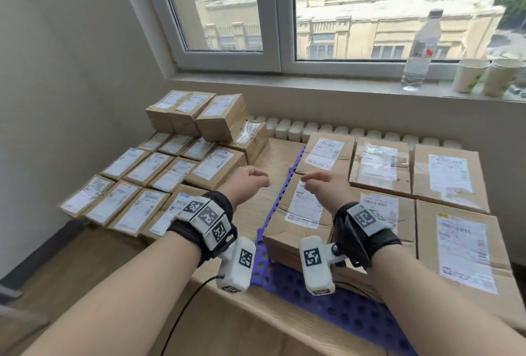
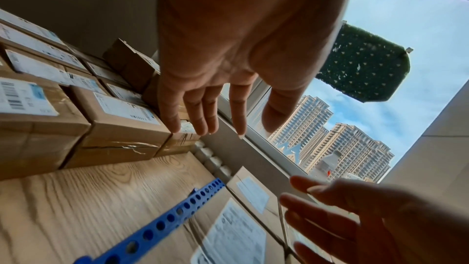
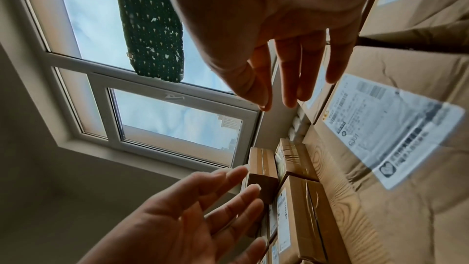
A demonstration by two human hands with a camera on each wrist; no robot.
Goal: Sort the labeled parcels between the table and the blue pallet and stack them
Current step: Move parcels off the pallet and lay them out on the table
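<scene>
Head view, left to right: small labeled parcels packed in rows on the wooden table, a few more stacked behind; left hand raised above bare wood, fingers relaxed, holding nothing; right hand just beside, palm facing it, fingers loose and empty, above a big parcel; large parcels side by side on the blue pallet; bottle and cups on the sill.
</scene>
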